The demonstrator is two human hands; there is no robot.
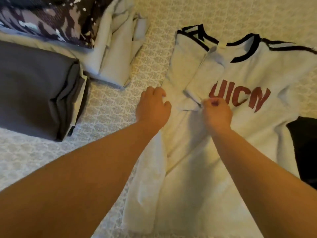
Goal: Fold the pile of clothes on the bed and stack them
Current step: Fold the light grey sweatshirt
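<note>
**Left sleeve turned in, white T-shirt halfway to a fold**

A white T-shirt (248, 131) with black neck trim and red lettering lies face up on the patterned bedspread (120, 100), spread flat so its sides can be brought in. Its left side is already doubled over the chest, and the short sleeve (202, 79) sits on top of that fold, pointing down toward the person. The right hand (217, 111) pinches the sleeve's hem between curled fingers, probably to tug it straight so the fold lies smooth. The left hand (152, 105) sits at the shirt's folded edge with its fingers curled; motion blur stops me from saying whether it grips cloth or only steadies the edge, so I cannot tell its hold.

Off to the left, well apart from the shirt, the finished work waits: a folded dark grey garment (37, 90) nearest, a folded pale garment (113, 54) behind it, and a dark splatter-print piece (46, 19) at the top corner. They sit side by side or overlapping rather than as one neat stack, as far as I can judge.

Much is cut off. The shirt's right sleeve runs out of frame, its hem is hidden under the forearms, and the lettering is partly covered by the fold. A dark cloth (305, 148) at the right edge is too cropped to identify.
</note>
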